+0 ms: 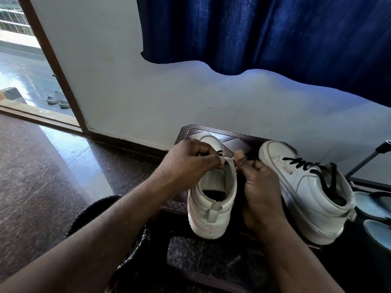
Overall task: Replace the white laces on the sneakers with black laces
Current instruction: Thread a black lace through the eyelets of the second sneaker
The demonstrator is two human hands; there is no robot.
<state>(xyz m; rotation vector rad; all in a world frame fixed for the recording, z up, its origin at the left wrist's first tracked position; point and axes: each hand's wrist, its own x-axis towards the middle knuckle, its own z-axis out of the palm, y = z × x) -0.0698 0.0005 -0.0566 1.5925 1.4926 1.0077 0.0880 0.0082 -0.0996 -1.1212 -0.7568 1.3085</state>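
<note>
Nearest, two bare forearms reach in from the bottom edge. Beside the L one lies a dark curved item [93, 210] w/ a ribbed, glossy surface; can't tell what it is.

Next is the near sneaker [211, 205], heel twd the camera. It's white, smooth and leather-like, w/ a padded collar, a flat pull tab at the heel and a thick, scuffed rubber sole. Its rounded toe cap shows beyond the knuckles.

L hand [190, 163] has fingers curled tight, pinching the front edge of the shoe's opening. R hand [261, 187] has its thumb upright and pressed to the same edge from the other side, so both grip the shoe. Whether a lace sits btw the fingertips can't be told.

Just R of that hand stands the 2nd sneaker [306, 197], same white make. A flat black lace [304, 164] criss-crosses its front, ends trailing into the opening.

Both shoes stand on a dark brown stool [239, 142], embossed w/ a fine diamond-grain border and angular panel lines.

Far R are pale blue ribbed sandals [372, 205] and a thin metal pole [368, 159].

The floor [31, 166] is polished speckled stone. Behind are a plain white wall [148, 92], a wavy-hemmed deep blue woven curtain [275, 28] and a brown wood door frame [53, 60]. Grey slippers [55, 99] lie outside.
</note>
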